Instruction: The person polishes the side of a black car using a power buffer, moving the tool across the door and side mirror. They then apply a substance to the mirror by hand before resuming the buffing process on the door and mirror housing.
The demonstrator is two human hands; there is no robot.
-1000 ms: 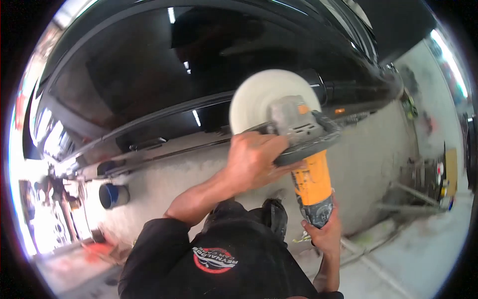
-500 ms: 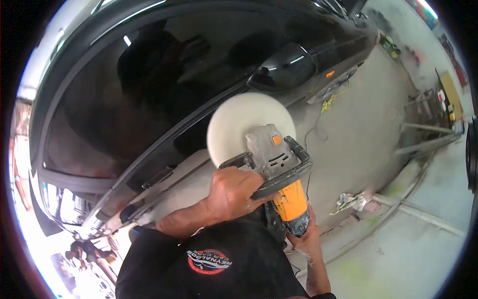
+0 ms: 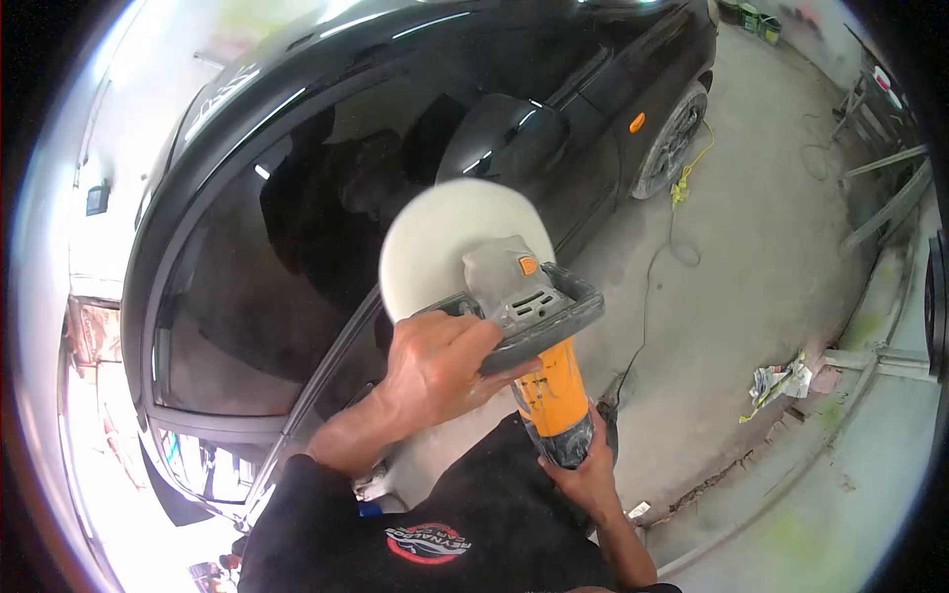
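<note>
A power polisher (image 3: 556, 385) with a yellow-orange body and a large round white pad (image 3: 460, 222) is held in front of my torso. My left hand (image 3: 440, 368) wraps round its black loop handle (image 3: 544, 334) near the head. Lower down, my right hand (image 3: 585, 474) grips the dark rear end of the body. The pad overlaps the side of a black car (image 3: 346, 198), just below its side mirror (image 3: 504, 138); whether pad and car touch cannot be seen.
A cable (image 3: 647, 326) with a yellow part (image 3: 678, 190) runs along the floor (image 3: 732, 296) near the car's wheel (image 3: 677, 143). Crumpled paper (image 3: 779, 383) lies by the right wall. Metal stands (image 3: 880, 188) are at the upper right.
The view has shifted, showing the front wheel and more of the car. The polisher and both hands have moved slightly left in view, with both grips kept.
</note>
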